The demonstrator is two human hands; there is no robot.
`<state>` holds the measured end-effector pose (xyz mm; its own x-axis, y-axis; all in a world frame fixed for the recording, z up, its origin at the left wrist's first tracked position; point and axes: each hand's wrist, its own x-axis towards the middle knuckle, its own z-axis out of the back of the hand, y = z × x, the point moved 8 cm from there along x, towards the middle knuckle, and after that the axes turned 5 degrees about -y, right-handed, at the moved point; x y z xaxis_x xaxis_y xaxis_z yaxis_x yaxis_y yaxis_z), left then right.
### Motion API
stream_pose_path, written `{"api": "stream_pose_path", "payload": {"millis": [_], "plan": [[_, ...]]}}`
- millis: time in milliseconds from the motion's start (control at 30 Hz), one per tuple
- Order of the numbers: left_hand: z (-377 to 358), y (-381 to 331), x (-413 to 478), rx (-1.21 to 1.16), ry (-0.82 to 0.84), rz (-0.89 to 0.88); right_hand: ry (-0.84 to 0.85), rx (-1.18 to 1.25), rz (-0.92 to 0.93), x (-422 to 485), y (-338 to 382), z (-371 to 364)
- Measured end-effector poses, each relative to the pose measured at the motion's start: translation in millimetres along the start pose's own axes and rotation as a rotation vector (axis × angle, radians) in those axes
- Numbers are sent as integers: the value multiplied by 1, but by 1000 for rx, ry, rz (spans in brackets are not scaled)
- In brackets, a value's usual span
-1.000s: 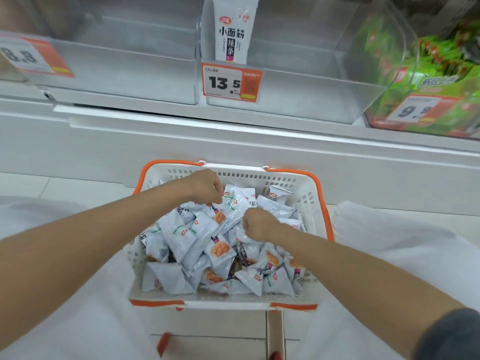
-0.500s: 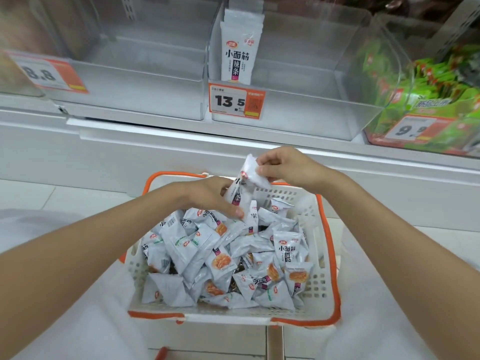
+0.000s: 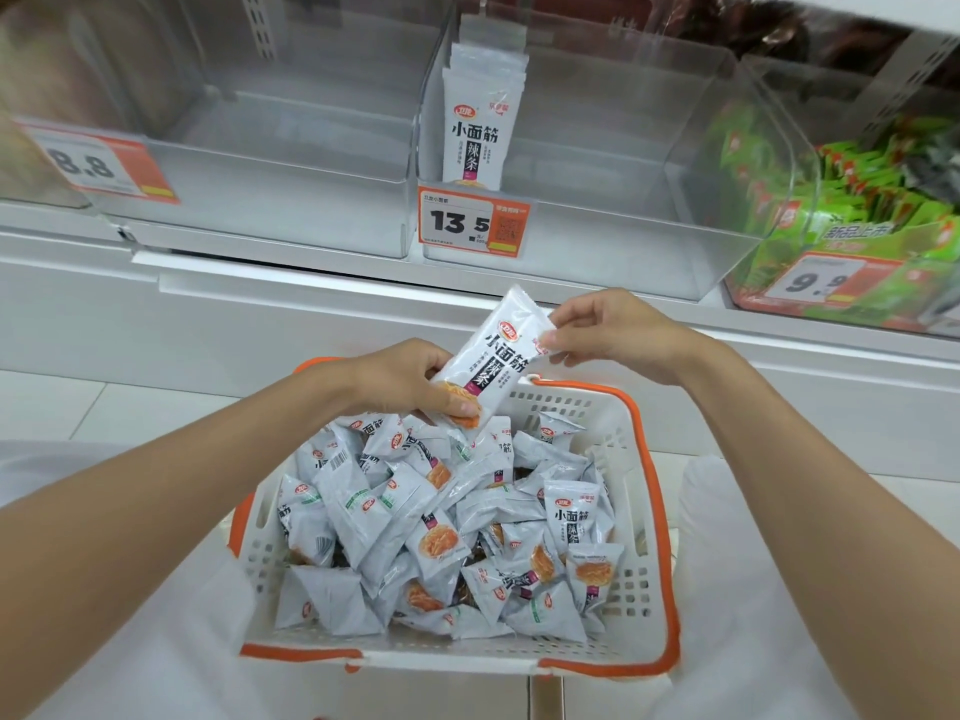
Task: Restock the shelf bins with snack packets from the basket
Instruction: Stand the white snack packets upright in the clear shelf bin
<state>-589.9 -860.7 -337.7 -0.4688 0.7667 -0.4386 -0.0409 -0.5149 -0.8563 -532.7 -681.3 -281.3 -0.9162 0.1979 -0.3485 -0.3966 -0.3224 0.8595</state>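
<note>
Our left hand and right hand pinch opposite ends of one packet above the basket's far edge. It looks light, soft and slippery; the sealed ends should give the best grip.

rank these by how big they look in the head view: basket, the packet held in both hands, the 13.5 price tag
1. basket
2. held packet, nearer the camera, so its lead over the tag is unsure
3. 13.5 price tag
</note>
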Motion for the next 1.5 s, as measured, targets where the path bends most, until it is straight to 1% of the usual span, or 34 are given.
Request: {"api": "stream_pose_path", "payload": {"millis": [133,333,533,700,800,933,1000,1067,1133,1167,1367,1500], "plan": [[5,5,-3,-21,7,15,-22,-20,25,3,6,1],[10,0,-7,126,22,-6,-33,-91,85,4,17,-3],[24,-8,-10,152,-38,-24,-60,-41,86,3,24,8],[18,-7,-12,194,0,-30,-96,36,126,8,36,-8],[15,-9,-12,217,7,-33,-155,58,149,12,42,-14],[22,-12,-11,202,-45,-47,-247,84,177,13,44,-6],[26,-13,-10,193,-65,-53,-219,86,177,12,45,-7],[28,-15,-10,149,-73,-58,-115,80,128,10,41,-10],[30,-15,-9,87,-77,-57,-9,0,55,6,32,-12],[31,-15,-9,69,-79,-55,15,-36,36,4,28,-12],[29,-15,-8,52,-58,-48,-54,-38,80,-2,36,-4],[41,-33,-11,107,-142,-107,-119,6,131,-10,56,3]]}}
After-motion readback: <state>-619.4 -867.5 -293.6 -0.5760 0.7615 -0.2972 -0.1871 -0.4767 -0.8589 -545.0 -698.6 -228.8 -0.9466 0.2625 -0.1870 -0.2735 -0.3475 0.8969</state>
